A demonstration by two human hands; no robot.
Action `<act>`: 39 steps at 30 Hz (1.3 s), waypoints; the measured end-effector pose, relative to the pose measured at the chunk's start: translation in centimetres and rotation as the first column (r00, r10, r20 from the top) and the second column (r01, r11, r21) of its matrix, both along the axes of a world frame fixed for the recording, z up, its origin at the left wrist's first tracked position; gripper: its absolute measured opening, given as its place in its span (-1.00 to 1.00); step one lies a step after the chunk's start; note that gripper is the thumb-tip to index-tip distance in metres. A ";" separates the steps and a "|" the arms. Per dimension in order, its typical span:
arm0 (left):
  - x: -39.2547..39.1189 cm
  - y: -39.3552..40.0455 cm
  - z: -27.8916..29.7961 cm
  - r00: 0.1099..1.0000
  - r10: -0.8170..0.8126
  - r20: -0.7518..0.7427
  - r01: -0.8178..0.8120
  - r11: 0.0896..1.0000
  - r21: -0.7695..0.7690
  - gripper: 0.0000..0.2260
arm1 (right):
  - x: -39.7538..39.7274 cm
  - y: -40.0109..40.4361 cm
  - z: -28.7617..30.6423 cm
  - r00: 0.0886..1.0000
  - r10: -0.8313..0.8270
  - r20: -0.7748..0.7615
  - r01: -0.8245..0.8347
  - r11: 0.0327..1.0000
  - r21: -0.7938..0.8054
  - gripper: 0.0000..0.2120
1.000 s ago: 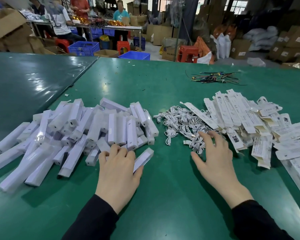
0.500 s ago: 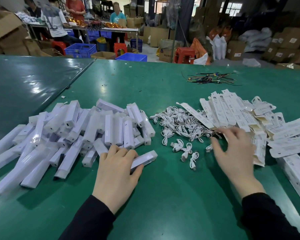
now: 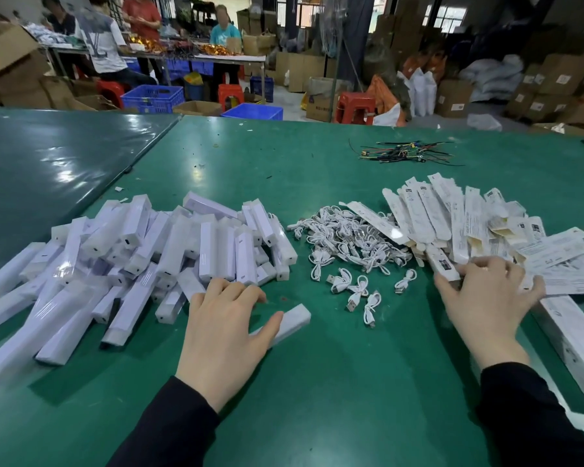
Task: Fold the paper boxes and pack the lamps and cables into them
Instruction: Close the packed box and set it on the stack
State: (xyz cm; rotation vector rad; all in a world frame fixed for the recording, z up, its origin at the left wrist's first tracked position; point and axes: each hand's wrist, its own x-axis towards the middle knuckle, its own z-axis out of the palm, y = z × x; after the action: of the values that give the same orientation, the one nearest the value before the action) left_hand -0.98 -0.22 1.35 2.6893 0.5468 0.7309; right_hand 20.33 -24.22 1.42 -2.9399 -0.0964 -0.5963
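Observation:
A heap of white bar lamps [image 3: 142, 261] covers the left of the green table [image 3: 317, 382]. My left hand [image 3: 226, 332] lies over one lamp [image 3: 290, 321] at the heap's near edge, thumb along its side and fingers resting on top. Small coiled white cables [image 3: 354, 251] are piled in the middle. Flat unfolded paper boxes [image 3: 479, 230] fan out on the right. My right hand [image 3: 486, 298] rests on the near edge of that pile, fingertips touching one flat box [image 3: 442, 262].
A long white carton [image 3: 573, 342] lies at the right near edge. A bundle of coloured wires [image 3: 405, 153] sits far back on the table. Beyond the table are people at benches, blue crates, red stools and stacked cardboard boxes.
My right hand has moved right, from the cable pile to the flat paper boxes, leaving a few cables pulled loose. My left hand stays on the lamp.

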 end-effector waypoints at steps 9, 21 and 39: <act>-0.2 -0.4 0.6 0.990 -0.014 0.143 0.035 0.989 -0.144 -0.89 | -1.9 0.8 2.8 0.862 0.136 0.489 -0.408 0.758 0.508 -0.48; -0.3 -0.7 2.9 0.778 -0.025 0.628 0.628 -0.015 -0.778 -0.30 | -11.7 8.7 1.6 0.405 0.883 -0.237 0.358 0.086 0.930 -0.63; -0.2 -1.0 3.3 0.930 0.169 0.326 0.320 0.066 -0.945 -0.75 | -13.6 8.6 1.4 -0.008 0.966 -0.259 -0.084 0.258 0.963 -0.73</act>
State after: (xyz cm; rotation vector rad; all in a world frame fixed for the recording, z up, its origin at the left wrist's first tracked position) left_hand -1.23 -1.26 4.64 1.1283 0.4976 0.4526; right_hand 6.73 -15.66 2.82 -1.4906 -0.8189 1.0374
